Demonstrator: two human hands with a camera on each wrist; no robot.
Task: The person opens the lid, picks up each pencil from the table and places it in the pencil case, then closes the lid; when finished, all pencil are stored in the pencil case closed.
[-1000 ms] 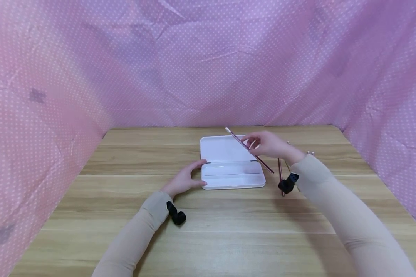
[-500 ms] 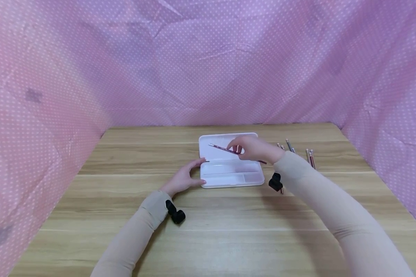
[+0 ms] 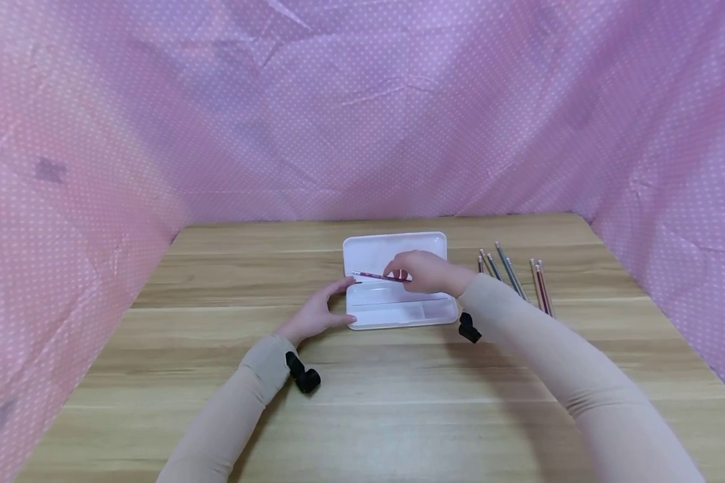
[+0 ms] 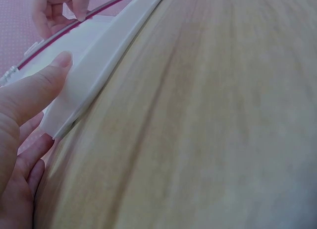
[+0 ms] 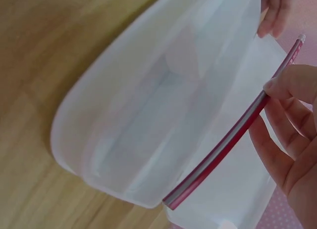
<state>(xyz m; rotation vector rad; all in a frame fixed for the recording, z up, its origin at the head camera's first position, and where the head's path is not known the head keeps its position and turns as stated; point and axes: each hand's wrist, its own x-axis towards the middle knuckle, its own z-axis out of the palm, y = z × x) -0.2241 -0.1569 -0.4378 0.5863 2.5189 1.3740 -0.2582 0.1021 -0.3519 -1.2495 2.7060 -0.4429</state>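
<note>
A white pencil case lies open on the table, lid folded back. My left hand holds its left end, thumb at the front and fingers at the back; in the left wrist view, the thumb lies along the white wall. My right hand pinches a dark red pencil between thumb and fingers, above the hinge side of the case. Seen from the right wrist, the pencil has a silvery stripe and a white eraser end. The case's long compartment and small right compartment show nothing inside.
Right of the case, several pencils lie on the wooden table, partly hidden by the right sleeve. A red pencil is among those farther right. A pink dotted cloth hangs behind and at both sides.
My right hand has carried the pencil left and down over the case, turning it from steeply slanted to nearly level along the case. The left hand keeps its place on the case.
</note>
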